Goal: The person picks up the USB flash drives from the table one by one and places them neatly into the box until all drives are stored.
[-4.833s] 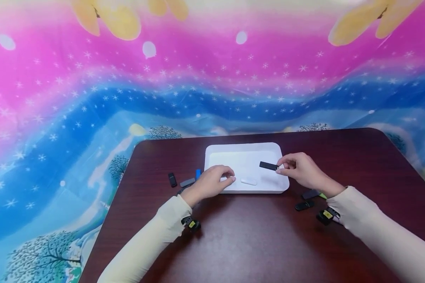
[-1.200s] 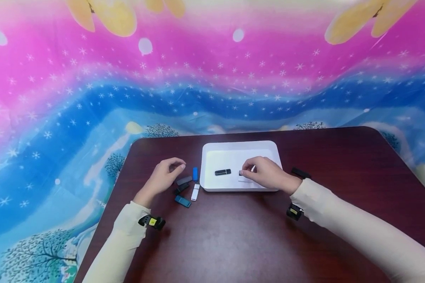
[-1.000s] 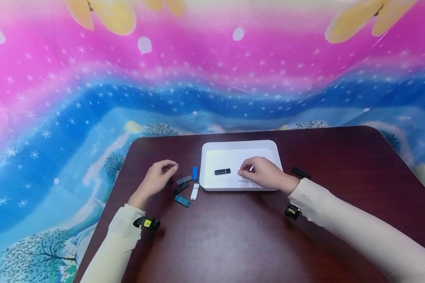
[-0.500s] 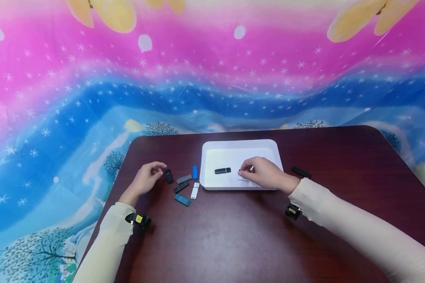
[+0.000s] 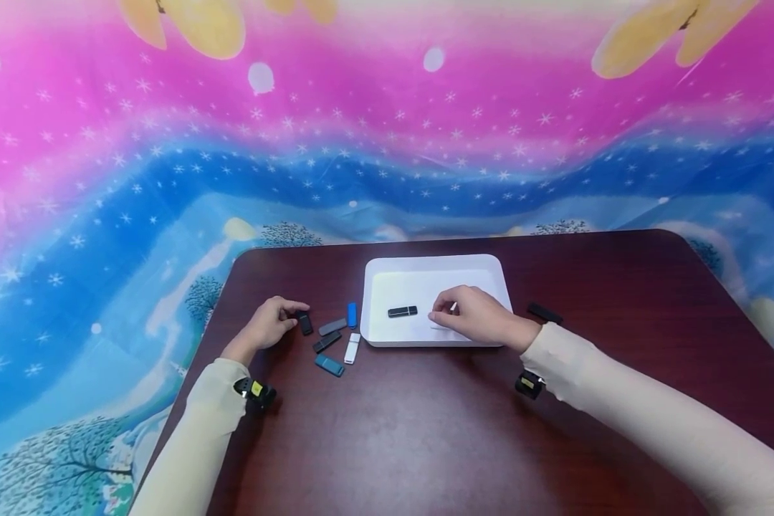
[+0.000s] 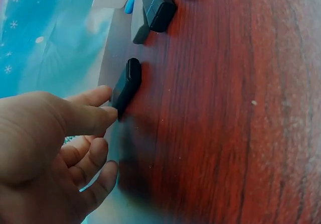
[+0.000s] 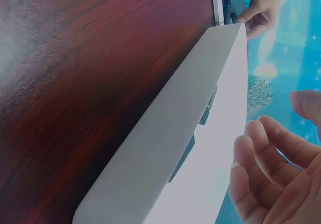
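Note:
In the head view my left hand (image 5: 264,328) is at the left of the table. Its index fingertip touches the far end of a black USB stick (image 5: 305,323), with the thumb close beside it. The left wrist view shows the same black stick (image 6: 128,83) flat on the wood at the fingertips. My right hand (image 5: 474,314) hovers above the white tray (image 5: 435,342). Its fingers are loosely bent and hold nothing in the right wrist view. Inside the tray lies a black USB stick (image 5: 403,312). A white stick (image 5: 436,327) is mostly hidden beneath the right hand.
Between left hand and tray lie a blue stick (image 5: 352,315), a grey stick (image 5: 333,327), a dark stick (image 5: 327,340), a white stick (image 5: 352,349) and a teal stick (image 5: 330,365). Another black stick (image 5: 545,312) lies right of the tray, near the right sleeve.
The black stick earlier held by my right hand lies in the tray. My left hand has moved left from the tray to the black stick. The right hand has barely moved in the last second.

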Demonstrator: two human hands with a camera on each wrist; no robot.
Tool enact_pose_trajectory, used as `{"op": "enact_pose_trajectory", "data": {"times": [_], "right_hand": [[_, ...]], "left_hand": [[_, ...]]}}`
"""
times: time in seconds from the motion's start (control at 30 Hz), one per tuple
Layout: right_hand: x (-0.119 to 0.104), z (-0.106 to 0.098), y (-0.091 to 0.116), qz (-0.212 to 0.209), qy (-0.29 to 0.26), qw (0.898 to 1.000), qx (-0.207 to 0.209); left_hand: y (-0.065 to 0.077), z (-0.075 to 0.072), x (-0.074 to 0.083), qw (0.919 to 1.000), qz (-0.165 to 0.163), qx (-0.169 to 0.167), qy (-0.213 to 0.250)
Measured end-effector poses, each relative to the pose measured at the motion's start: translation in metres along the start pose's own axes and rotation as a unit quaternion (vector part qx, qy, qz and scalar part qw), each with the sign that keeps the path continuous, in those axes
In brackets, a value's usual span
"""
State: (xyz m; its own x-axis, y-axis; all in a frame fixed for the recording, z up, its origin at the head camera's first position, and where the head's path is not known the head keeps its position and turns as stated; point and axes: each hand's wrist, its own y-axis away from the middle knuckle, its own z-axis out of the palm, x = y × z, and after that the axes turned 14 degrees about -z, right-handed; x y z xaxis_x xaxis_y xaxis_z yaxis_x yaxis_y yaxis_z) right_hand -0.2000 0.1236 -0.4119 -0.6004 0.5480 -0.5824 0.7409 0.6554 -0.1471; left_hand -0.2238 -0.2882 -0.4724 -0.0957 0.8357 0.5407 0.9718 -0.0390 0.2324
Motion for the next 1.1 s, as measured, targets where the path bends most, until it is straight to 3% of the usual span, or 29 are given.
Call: {"op": "enact_pose_trajectory", "data": {"times": [0.63,1.1], "right_hand": [[-0.016,0.016,-0.013,-0.024,0.001,0.999,-0.029],[-0.028,0.024,-0.021,-0.041,-0.007,0.998,-0.038]], "left_hand": [[-0.003,0.001,-0.010,0.9990,-0.030,-0.020,0.027],[0.004,-0.001,-0.014,0.9992,-0.012,-0.014,0.035]]}}
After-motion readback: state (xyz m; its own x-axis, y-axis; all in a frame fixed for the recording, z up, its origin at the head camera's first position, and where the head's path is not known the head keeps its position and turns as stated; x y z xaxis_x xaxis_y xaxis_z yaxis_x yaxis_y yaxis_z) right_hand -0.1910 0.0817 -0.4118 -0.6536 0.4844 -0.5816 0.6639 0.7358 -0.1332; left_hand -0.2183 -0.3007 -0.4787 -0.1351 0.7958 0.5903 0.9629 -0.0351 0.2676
